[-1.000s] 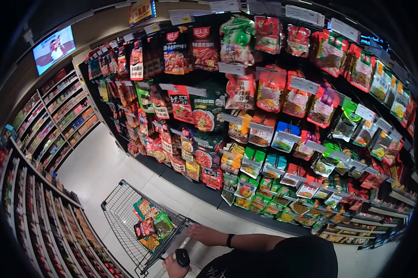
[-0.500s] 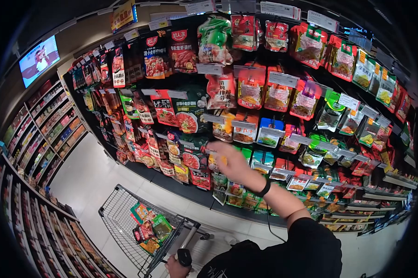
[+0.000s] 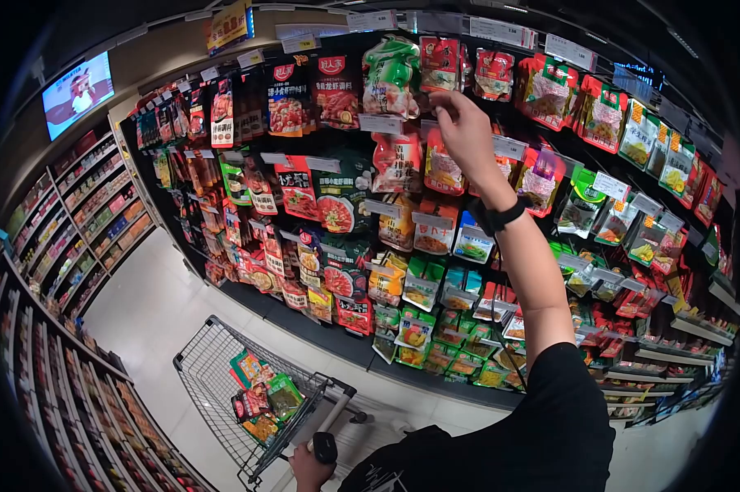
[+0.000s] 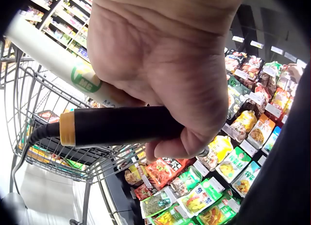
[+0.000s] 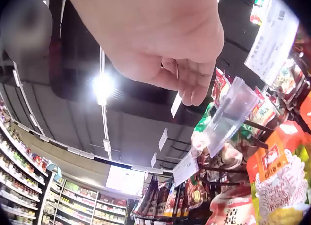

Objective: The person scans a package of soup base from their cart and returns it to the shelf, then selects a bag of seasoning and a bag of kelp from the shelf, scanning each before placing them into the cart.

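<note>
Up by the top row, head view: your right hand [image 3: 467, 135] could knock down the plump green and white plastic pouch [image 3: 392, 75] or the flat red packet [image 3: 440, 61], because they hang so close together.
Right fingers, head view: bent and loose near those two, with nothing seen in them. You cannot tell from here if the tips touch.
Grey wire cart [image 3: 208, 385], head view: it could roll if you lean on it with your left hand [image 3: 308, 471] while you stretch.
Bendy black cord [image 4: 38, 133], left wrist view: it could snag on the cart if you pull away fast.
Left fingers, left wrist view: curled round the fat black tube with an orange ring [image 4: 116, 127], next to the round white handle bar [image 4: 48, 55]. You cannot tell if some wrap the bar too.
Clear plastic tag holder [image 5: 231, 118], right wrist view: it sticks out near your fingers, so your knuckles could bump it.
Right fingertips, right wrist view: close together, hanging just beside the red packet, holding nothing you can see.
</note>
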Motion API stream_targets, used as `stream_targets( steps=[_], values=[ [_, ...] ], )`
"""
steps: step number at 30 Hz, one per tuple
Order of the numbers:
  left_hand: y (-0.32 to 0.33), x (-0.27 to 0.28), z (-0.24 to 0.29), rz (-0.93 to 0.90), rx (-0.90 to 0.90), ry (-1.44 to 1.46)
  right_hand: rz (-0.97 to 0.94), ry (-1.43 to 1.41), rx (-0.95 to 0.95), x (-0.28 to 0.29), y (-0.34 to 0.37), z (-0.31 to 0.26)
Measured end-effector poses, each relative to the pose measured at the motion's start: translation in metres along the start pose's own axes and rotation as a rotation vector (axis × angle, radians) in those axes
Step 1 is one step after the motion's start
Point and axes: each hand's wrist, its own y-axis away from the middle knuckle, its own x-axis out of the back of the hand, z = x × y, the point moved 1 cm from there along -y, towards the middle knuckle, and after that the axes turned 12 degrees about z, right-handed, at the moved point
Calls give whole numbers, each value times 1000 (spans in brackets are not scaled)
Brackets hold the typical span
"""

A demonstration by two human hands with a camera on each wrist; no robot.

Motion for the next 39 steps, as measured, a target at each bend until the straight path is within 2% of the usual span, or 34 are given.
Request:
stream_targets(
  steps=[2, 7, 11, 17, 21, 24, 30, 36, 39],
  values=[
    [4, -47, -40, 128, -92, 8, -40, 91, 22, -16, -24, 6],
    [7, -44, -39, 166, -154, -15, -263, 512, -89, -56, -56, 5],
    [9, -30, -26, 158, -114, -12, -517, 657, -215, -79, -62, 12],
    [12, -19, -18, 133, -43, 45, -507, 541, -318, -95, -56, 44],
    [11, -31, -29, 152, -111, 0, -497, 509, -385, -97, -60, 48],
    [9, -35, -30, 158, -119, 9, -401, 305, -396, -95, -61, 52],
    [9, -33, -25, 171, -136, 8, -179, -212, -631, -83, -65, 61],
    [9, -31, -25, 197, -156, 3, -78, -285, -530, -84, -66, 86],
    [10, -31, -27, 202, -159, 2, -107, -295, -604, -71, -67, 52]
  ],
)
